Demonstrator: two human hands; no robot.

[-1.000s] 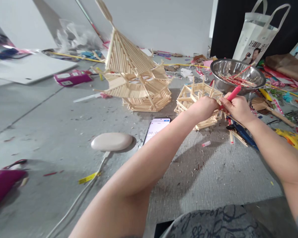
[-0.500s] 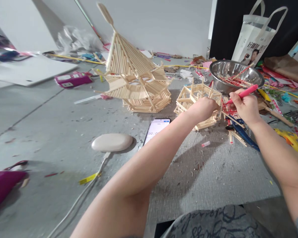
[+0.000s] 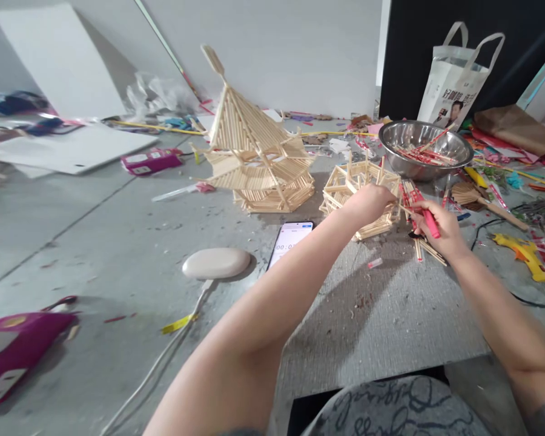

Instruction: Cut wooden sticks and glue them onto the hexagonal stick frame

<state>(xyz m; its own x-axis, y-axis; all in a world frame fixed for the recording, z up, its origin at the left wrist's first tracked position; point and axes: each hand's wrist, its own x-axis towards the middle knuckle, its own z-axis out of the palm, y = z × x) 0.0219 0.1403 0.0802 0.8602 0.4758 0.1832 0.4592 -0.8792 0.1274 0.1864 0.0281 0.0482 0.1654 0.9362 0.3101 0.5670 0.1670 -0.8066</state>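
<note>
Pinching one thin pale wooden stick (image 3: pixel 407 209), our left hand (image 3: pixel 373 201) has its fingers together on the end nearer the open frame. Our right hand (image 3: pixel 439 229) has its fingers clamped on one pink-red pen-shaped tool (image 3: pixel 430 223); whether they also grip the stick's other end, we cannot tell. Both hands work right of the centre of the frame, with the stick between them.

We judge the step in hand to be readying this single stick, perhaps marking it; the next move calls for a steady left pinch and a careful placing of the tool's tip.

Counting stick-built structures, we have two: one low open wooden lattice frame (image 3: pixel 347 183) just beside our left hand, and one taller pointed-roof wooden tower (image 3: pixel 261 163) at upper centre. At upper right we count one shiny steel bowl (image 3: pixel 429 175); below it, one yellow glue gun (image 3: pixel 524 251). One black-edged phone (image 3: pixel 293 236) lies at centre, and two magenta box-shaped devices (image 3: pixel 152 160) sit at left. Red-tipped loose sticks (image 3: pixel 431 251) under our right hand overlap too much to count.
</note>
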